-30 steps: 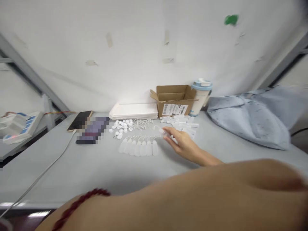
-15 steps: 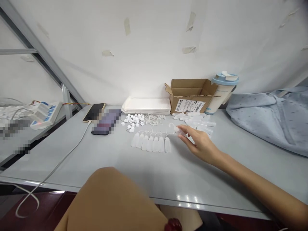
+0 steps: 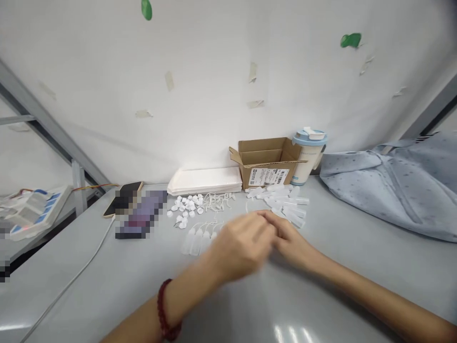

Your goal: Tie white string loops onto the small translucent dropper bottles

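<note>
Right out in front of the cardboard box (image 3: 264,174), on my side of it, both my hands are bunched up together over the counter (image 3: 321,300). My left hand (image 3: 246,245) is a bit blurry, knuckles up with its fingers folded in, and it's touching my right hand (image 3: 291,243), whose fingers are bent in to meet it. Honestly can't tell what either set is pinching, because the left one blocks the view. One skinny white tip (image 3: 246,206) pokes up just behind them, near the box's front left corner, and I can't say if it's in my grip. Left of the box and nearer me there's a row of clear bottles (image 3: 196,244) with thin tails bending off the tops, its right end hidden behind my hand. More loose bottles (image 3: 297,201) are heaped just in front of the box. White caps (image 3: 189,204) are piled to the box's left, with a tangle of thin white tubes (image 3: 217,202) between. Also left of the box: a flat white stack (image 3: 205,181). Blue-lidded tumbler (image 3: 307,159) sits just beside its right side, pale blue cloth (image 3: 389,195) further right.
</note>
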A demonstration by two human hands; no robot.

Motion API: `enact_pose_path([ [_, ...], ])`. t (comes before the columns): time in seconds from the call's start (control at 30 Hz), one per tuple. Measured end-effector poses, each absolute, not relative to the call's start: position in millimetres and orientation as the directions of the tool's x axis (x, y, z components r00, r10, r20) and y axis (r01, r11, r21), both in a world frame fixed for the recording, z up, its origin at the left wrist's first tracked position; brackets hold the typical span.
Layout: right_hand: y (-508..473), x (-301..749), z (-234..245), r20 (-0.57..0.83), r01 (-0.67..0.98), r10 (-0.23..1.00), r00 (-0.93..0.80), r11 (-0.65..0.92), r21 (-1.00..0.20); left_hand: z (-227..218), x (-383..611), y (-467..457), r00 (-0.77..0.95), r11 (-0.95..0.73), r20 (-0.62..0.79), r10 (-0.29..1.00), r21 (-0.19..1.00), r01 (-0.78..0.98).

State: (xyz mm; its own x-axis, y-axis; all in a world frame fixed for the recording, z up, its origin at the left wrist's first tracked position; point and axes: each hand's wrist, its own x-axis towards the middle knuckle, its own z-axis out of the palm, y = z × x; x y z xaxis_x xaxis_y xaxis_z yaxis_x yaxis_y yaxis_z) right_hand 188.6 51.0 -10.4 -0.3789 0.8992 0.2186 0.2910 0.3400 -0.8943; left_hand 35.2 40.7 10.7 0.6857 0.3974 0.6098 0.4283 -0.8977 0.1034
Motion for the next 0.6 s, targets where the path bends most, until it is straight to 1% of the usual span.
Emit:
enact_pose_path([
  [0.03,51.8,187.9,-11.9,0.195,0.236,0.904,-0.38,0.299,-0.925,10.7,28.7,50.2,0.621,-0.874,0.665,0.415,0.101,0.476],
  [0.07,52.8,187.2,-13.5,0.168,0.178,0.906,-0.388,0.252,-0.951,9.6,22.1,57.8,0.528,-0.835,0.711,0.464,0.153,0.529],
  [0.1,53.8,186.8,-15.1,0.141,0.119,0.906,-0.399,0.203,-0.972,7.7,15.9,63.3,0.486,-0.813,0.719,0.497,0.191,0.55],
  [0.17,55.9,186.2,-17.6,0.116,0.015,0.901,-0.418,0.135,-0.991,3.0,6.4,68.3,0.455,-0.794,0.716,0.53,0.229,0.564],
  [0.23,57.4,186.0,-18.7,0.099,-0.054,0.897,-0.431,0.084,-0.995,-0.3,1.8,67.7,0.468,-0.79,0.696,0.545,0.241,0.563],
  [0.33,58.3,186.0,-18.2,0.076,-0.102,0.902,-0.425,0.036,-0.994,0.1,2.2,63.0,0.515,-0.798,0.653,0.555,0.242,0.553],
  [0.5,56.9,186.4,-15.8,0.087,-0.166,0.885,-0.457,0.011,-0.986,4.4,7.3,56.3,0.625,-0.81,0.545,0.559,0.195,0.554],
  [0.6,55.9,186.7,-14.6,0.089,-0.19,0.88,-0.467,-0.001,-0.982,2.9,8.4,54.5,0.636,-0.802,0.529,0.561,0.16,0.575],
])
